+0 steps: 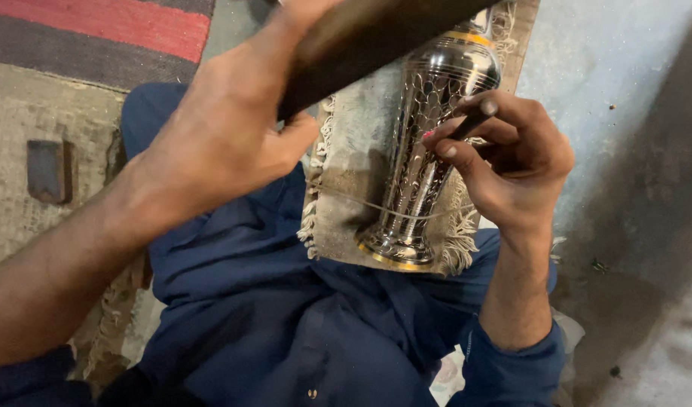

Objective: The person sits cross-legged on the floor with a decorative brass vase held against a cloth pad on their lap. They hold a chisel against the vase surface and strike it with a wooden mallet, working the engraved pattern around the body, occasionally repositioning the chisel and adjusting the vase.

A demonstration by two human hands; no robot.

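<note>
Steadily, punch (pixel 472 120) against engraved vase (pixel 425 151)

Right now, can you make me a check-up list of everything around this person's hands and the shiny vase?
Surface: frayed cloth pad on the lap, over blue clothing.
Job's things: engraved silver vase lying on the pad; dark wooden block; thin dark tool.
Clutter: string across the pad.
Grippers: left hand grips the block; right hand pinches the tool against the vase.
Cables: nothing seen.
Surroundings: striped rug, grey floor.
</note>
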